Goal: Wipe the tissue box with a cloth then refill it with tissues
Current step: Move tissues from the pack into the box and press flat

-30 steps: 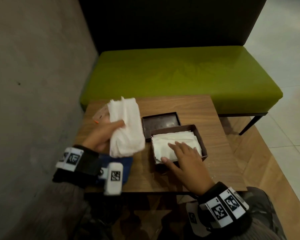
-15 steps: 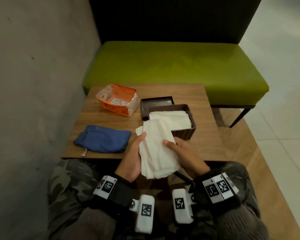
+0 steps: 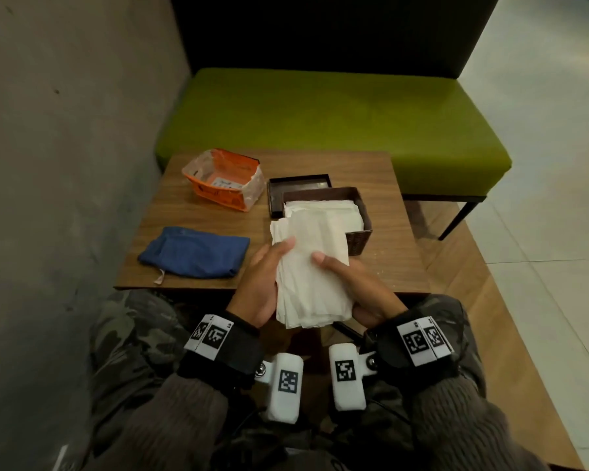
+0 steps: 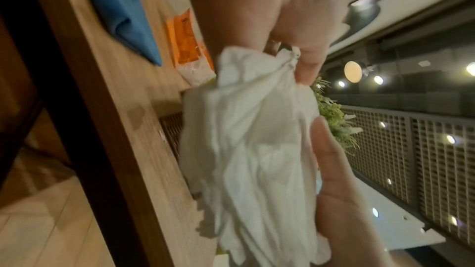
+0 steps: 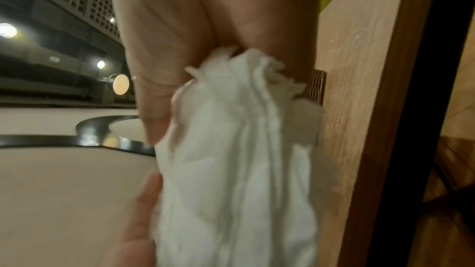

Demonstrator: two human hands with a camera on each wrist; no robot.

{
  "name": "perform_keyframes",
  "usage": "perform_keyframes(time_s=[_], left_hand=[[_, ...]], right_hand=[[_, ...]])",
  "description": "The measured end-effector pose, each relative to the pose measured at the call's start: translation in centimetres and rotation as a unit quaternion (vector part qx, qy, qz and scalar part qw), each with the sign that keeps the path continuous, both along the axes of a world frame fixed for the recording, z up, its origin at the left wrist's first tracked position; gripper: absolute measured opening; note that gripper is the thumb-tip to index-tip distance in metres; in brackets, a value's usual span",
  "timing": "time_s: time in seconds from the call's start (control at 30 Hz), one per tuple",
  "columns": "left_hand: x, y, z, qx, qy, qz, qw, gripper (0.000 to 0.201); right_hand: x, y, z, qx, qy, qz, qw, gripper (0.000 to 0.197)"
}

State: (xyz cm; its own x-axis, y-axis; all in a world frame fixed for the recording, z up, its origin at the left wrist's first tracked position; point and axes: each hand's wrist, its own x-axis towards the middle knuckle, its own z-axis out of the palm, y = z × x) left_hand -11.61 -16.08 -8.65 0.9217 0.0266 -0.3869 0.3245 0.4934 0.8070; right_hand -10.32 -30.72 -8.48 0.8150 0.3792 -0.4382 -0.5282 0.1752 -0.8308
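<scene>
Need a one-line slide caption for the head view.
Both hands, left hand and right hand, hold a tissue stack before the part-filled tissue box.

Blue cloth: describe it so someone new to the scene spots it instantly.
Start at the wooden table in front of the green bench. On its near-left corner lies the blue cloth, crumpled flat. It is the only blue item; the orange tissue pack sits behind it.

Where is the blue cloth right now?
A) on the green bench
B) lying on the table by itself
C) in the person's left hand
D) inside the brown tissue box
B: the blue cloth lies on the table, touched by nobody, while the left hand and right hand both hold the stack of tissues.
</scene>
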Motion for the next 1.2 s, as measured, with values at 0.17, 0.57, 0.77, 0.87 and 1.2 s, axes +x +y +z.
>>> perform_keyframes(time_s=[0.17,0.57,0.77,0.87,1.2], left_hand=[[0.5,-0.9,0.2,0.062,0.029,0.019,0.997,0.047],[0.9,-0.7,-0.2,0.142,-0.050,0.016,0.988,0.053],[-1.2,0.7,-2.8,0.036,-0.032,-0.150,0.988,0.092],[-2.0,-0.1,-3.2,0.027,-0.020,-0.102,0.994,0.069],[-0.2,2.3,-2.2,0.054,-0.013,0.066,0.996,0.025]], right_hand=[[-0.3,0.9,0.2,0.002,0.001,0.023,1.000,0.042],[0.3,0.6,-0.6,-0.031,0.032,-0.062,0.997,0.047],[1.2,0.1,-0.2,0.066,0.037,-0.180,0.981,0.035],[1.0,0.8,0.0,0.061,0.024,-0.179,0.982,0.035],[1.4,-0.5,0.4,0.006,-0.017,-0.086,0.996,0.063]])
